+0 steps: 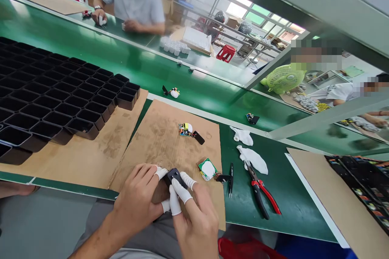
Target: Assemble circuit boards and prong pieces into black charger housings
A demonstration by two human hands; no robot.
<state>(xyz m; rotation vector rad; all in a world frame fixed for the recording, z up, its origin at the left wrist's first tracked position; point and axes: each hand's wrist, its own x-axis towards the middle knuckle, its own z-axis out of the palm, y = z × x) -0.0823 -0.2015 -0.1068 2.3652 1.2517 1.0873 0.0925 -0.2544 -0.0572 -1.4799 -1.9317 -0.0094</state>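
Observation:
Above the near edge of the cardboard, a small black plastic case (174, 173) is held between both my hands. My left hand (135, 194) grips its left side, white cots on the fingers. With white-cotted fingertips, my right hand (196, 208) presses on its top and right side. What lies inside or under the case is hidden. Right of the hands is a green circuit board (201, 166) with a white round pad (208, 168), wired to a black piece (224, 178). Farther back on the cardboard lies another circuit board (184, 130), joined to a black plate (199, 138).
Black tweezers (231, 178) and red-black pliers (258, 190) lie to the right, near white cloth pieces (255, 160). Rows of black boxes (82, 127) fill the left. Circuit boards (174, 92) rest on the green belt (206, 105). A co-worker (130, 4) sits opposite.

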